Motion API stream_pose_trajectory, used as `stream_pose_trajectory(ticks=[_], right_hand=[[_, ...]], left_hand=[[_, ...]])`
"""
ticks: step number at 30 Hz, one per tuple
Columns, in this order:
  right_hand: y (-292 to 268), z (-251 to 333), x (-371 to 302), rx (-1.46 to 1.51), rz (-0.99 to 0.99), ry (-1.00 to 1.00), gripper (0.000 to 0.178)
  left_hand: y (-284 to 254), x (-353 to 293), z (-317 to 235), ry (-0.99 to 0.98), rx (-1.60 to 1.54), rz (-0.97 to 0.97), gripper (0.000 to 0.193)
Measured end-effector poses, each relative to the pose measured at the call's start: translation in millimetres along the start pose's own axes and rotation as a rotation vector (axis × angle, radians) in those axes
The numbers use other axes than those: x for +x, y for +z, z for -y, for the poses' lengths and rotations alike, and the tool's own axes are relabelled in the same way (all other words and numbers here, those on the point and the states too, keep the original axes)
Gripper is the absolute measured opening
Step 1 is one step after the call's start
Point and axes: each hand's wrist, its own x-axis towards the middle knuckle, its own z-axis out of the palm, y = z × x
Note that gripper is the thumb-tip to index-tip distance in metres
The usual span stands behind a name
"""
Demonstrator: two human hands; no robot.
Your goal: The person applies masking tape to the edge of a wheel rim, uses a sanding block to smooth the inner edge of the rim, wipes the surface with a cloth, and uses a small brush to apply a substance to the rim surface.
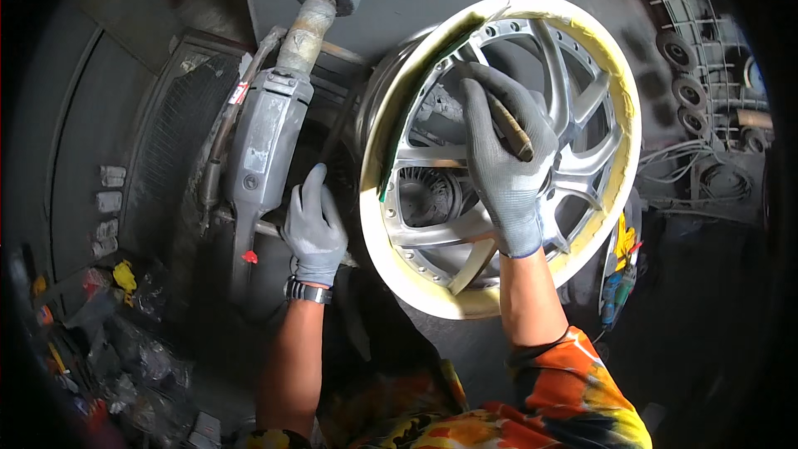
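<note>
The orange, yellow and black patterned shirt sleeve (573, 387) lies nearest the camera, over the bare right forearm. A brown, stick-shaped hand tool (511, 129) sits between the thumb and fingers of the right hand (511, 150), which wears a grey knit glove; its fingers are closed around it. That hand is over the left-centre spokes of the silver, multi-spoke metal wheel (573, 116), back turned up, fingertips pointing to the wheel's upper-left edge. The left hand (314, 229), also gloved in grey, is left of the wheel's lower-left edge, apart from it, with fingers raised, somewhat spread, and nothing visible in them. It is near the grey, faceted machine housing (268, 145); contact cannot be told. The wheel stands tilted, its face toward the camera. Cream-yellow covering (625, 75) rings its outer lip, ragged at upper right; a dark green strip (416, 87) follows the upper-left edge.
</note>
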Motion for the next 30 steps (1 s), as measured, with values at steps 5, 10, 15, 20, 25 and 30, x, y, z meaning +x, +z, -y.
stream_pose_trajectory(ticks=[5,10,15,20,25,30], right_hand=[[-1,4,3,-0.003,-0.030,0.116,0.023],[-5,11,1,-0.032,0.051,0.090,0.022],[-4,15,-3,0.003,-0.017,0.160,0.023],[4,8,5,0.063,-0.116,0.179,0.021],[-5,25,-2,0.003,0.037,0.204,0.018],[2,7,-4,-0.067,-0.049,0.043,0.023]], left_hand=[[-2,-3,-1,-0.047,-0.009,0.114,0.035],[0,-3,4,0.014,-0.026,0.092,0.040],[0,-5,6,0.007,0.000,0.141,0.041],[-1,-5,6,0.009,-0.004,0.171,0.042],[-1,-8,11,0.008,-0.013,0.159,0.042],[-1,-4,5,0.008,-0.023,0.165,0.042]])
